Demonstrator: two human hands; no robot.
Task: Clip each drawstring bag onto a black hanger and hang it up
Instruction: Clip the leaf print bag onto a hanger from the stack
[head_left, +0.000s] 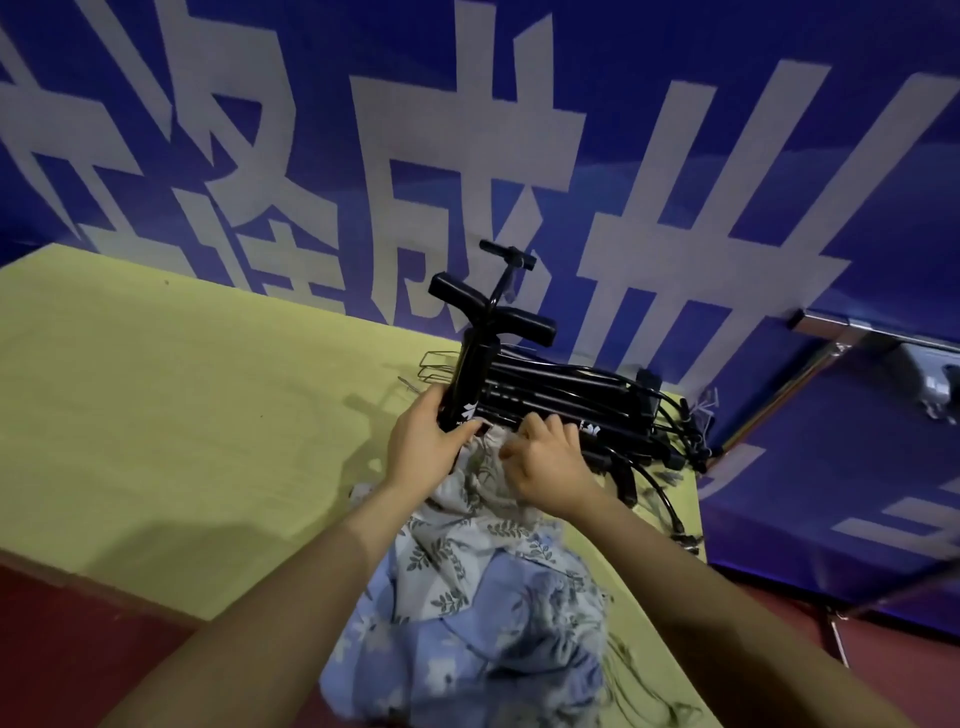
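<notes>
The left hand (423, 441) fingers grip a black hanger (467, 384); the right hand (545, 457) fingers pinch the bag (483, 467) on the counter (182, 415).

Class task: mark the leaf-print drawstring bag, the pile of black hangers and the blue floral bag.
leaf-print drawstring bag (470, 499): head view, crumpled middle.
pile of black hangers (561, 395): head view, stacked bars.
blue floral bag (467, 660): head view, front fabric.

Blue banner wall (675, 130), yellow table (156, 389), red floor (62, 649)
</notes>
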